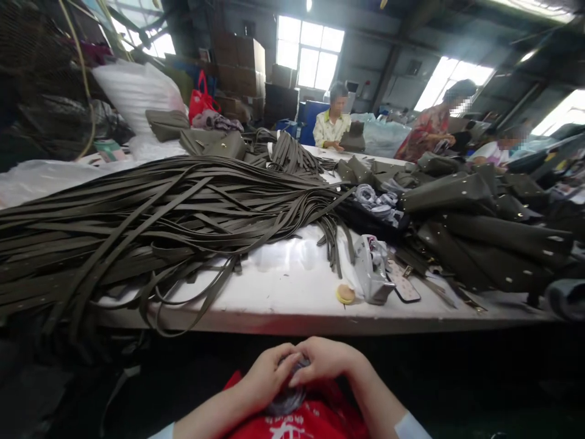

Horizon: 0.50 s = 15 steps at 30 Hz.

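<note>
While a big heap of olive-brown leather straps [173, 219] is sprawled across the frame's middle, a small soft grey cloth-like wad [289, 399], probably light and squishy, is pinched at bottom centre, left hand [265, 375] and right hand [326, 361] both closed around its top.

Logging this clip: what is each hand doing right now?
Left hand: fingers curled on a small dark grey object in the lap.
Right hand: curled on the same object; grip unclear.

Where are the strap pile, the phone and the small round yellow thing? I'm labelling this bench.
strap pile [173, 213]: head view, middle of the heap.
phone [404, 285]: head view, its patterned back.
round yellow thing [345, 294]: head view, its top.
</note>
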### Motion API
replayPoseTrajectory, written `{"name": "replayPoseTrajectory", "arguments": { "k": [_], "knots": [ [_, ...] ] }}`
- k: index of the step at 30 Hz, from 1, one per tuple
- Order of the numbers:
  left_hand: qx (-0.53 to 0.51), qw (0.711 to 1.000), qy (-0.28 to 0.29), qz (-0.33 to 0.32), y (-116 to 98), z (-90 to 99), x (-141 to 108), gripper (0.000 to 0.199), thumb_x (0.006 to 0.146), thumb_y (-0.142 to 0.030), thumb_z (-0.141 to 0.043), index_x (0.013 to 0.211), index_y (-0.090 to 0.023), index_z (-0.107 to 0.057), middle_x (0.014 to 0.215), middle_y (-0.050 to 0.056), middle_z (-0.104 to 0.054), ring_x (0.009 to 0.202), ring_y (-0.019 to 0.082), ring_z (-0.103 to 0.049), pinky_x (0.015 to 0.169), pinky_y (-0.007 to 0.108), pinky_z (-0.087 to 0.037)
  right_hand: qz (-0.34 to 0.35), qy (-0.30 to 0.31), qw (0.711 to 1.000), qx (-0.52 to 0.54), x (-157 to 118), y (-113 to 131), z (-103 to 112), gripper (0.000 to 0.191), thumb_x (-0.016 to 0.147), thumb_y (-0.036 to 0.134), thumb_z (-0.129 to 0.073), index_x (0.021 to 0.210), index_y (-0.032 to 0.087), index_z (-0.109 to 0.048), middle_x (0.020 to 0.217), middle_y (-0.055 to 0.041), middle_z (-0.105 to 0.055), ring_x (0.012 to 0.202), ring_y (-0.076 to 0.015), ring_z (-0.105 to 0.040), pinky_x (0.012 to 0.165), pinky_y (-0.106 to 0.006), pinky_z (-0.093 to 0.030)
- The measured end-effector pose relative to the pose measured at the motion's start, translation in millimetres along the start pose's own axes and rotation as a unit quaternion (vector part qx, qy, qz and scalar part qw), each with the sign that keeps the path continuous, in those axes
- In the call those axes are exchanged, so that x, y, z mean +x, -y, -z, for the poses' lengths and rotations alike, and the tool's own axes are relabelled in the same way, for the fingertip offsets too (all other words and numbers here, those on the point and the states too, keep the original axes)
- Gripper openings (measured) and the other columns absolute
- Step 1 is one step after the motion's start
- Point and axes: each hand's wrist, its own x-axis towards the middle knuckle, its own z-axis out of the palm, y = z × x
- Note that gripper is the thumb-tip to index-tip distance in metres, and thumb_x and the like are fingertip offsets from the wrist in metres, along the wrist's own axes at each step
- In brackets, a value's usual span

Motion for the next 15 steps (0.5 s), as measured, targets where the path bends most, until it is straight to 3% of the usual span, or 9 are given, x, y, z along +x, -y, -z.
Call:
{"name": "replayPoseTrajectory", "arguments": {
  "k": [4,11,15],
  "knots": [
    [0.014,1.0,0.005,0.008,7.9,1.0,2.1,0.041,0.09,-0.05,-0.046,0.084,-0.016,-0.067,0.085,0.005,-0.069,0.081,0.02,-0.062,0.077,0.026,-0.046,-0.025,-0.012,0.997,-0.07,1.5,3.5,-2.7,0.055,0.069,0.067,-0.071,0.098,0.021,-0.073,0.08,0.0009,-0.068,0.065,-0.0144,-0.057,0.054,-0.021,-0.038],
    [0.045,0.999,0.023,0.014,17.3,5.4,8.1,0.051,0.088,-0.063,-0.04,0.082,-0.018,-0.063,0.082,0.004,-0.066,0.079,0.02,-0.059,0.076,0.026,-0.046,-0.06,-0.009,0.991,-0.119,5.1,6.4,-2.8,0.058,0.069,0.07,-0.067,0.102,0.023,-0.072,0.082,-0.0006,-0.069,0.068,-0.0169,-0.06,0.054,-0.022,-0.041],
    [0.048,0.998,0.03,0.017,26.2,7.9,12.0,0.057,0.085,-0.072,-0.04,0.08,-0.019,-0.061,0.079,0.002,-0.062,0.077,0.019,-0.057,0.074,0.026,-0.046,-0.034,-0.066,0.989,-0.126,-11.3,8.5,4.6,0.059,0.071,0.067,-0.068,0.105,0.019,-0.073,0.091,-0.0059,-0.071,0.077,-0.0212,-0.064,0.063,-0.026,-0.047]
  ]
}}
